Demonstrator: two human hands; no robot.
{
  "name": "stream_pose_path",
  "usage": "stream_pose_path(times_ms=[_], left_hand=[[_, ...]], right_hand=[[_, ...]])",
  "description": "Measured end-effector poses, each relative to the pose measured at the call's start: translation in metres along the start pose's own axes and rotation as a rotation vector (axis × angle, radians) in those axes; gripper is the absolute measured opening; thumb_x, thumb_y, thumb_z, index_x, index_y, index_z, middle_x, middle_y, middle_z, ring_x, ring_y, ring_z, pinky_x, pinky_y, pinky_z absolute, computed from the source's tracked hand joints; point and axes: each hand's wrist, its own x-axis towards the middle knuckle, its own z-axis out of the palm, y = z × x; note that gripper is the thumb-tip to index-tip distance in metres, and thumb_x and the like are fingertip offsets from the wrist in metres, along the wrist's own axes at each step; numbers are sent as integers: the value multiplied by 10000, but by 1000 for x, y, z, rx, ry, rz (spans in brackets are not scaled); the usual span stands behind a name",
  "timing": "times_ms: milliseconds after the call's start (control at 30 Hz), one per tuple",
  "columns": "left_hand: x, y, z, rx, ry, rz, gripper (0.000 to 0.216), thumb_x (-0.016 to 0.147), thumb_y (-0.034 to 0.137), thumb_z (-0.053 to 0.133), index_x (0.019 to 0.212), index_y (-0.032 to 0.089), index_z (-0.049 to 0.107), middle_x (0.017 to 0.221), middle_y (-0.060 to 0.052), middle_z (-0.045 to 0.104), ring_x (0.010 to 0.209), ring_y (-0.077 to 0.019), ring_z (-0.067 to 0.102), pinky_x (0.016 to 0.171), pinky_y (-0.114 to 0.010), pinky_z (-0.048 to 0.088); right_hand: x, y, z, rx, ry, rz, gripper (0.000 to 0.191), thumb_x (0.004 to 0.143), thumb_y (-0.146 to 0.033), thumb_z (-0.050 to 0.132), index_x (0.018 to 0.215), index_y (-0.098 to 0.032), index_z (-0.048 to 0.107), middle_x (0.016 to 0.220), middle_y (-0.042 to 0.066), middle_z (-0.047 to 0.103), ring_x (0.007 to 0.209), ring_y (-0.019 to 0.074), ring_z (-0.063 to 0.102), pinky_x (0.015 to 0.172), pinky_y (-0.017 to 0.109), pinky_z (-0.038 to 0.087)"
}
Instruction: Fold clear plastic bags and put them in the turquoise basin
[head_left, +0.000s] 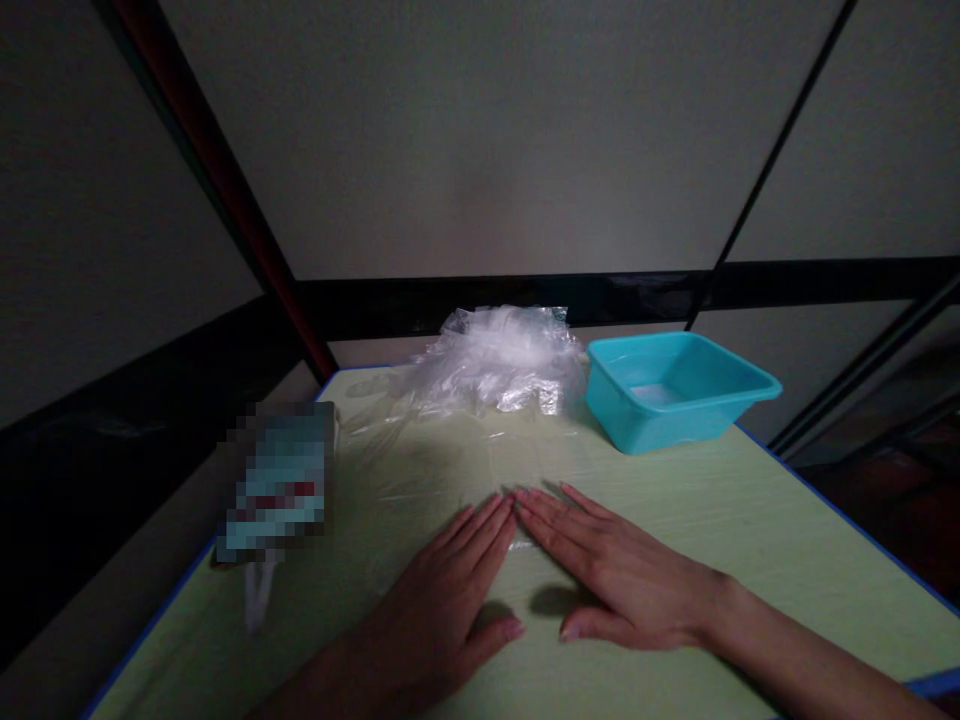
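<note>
The left hand point(450, 595) and right hand point(615, 570) are lying nearly flat, fingertips together, thumbs apart, gripping nothing, over clear film point(525, 455). Uneven pressing could be creasing it; a snag could be dragging the crumpled plastic point(506, 355) toward the tub point(697, 425). The pale-green desk point(757, 540) is standing against dim, panelled walls point(510, 140).

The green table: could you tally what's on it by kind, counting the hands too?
Hands: 2 (left hand, right hand)
Heap of clear plastic film: 1 (its separate pieces can't be counted; the flat film in front is included)
Turquoise plastic basin: 1
Blurred-out object: 1, too obscured to identify
Total: 5
</note>
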Motion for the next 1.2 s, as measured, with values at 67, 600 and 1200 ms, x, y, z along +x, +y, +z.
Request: stream_pose_path(times_ms=[67,600,1200], left_hand=[[-1,0,1,3,-8,-8,676,835,423,407,1371,139,109,1428,-101,150,1302,-218,140,1039,-396,241],[1,-6,2,61,78,-13,717,832,426,397,1376,119,47,1425,-130,149,1296,-245,155,1037,-397,232],[0,-9,7,33,95,-41,719,817,438,423,1370,112,100,1418,-152,158,1290,-260,174,1014,-404,269]], right_hand=[[-1,0,3,27,-21,12,806,816,-561,373,1371,-61,69,1410,171,93,1298,239,83,1069,426,69],[5,-5,12,14,33,89,866,783,-588,409,1374,-59,60,1415,173,35,1298,268,47,1063,421,141],[10,-8,21,60,-20,14,836,795,-554,425,1376,-77,58,1416,155,-7,1298,250,16,1069,396,108]])
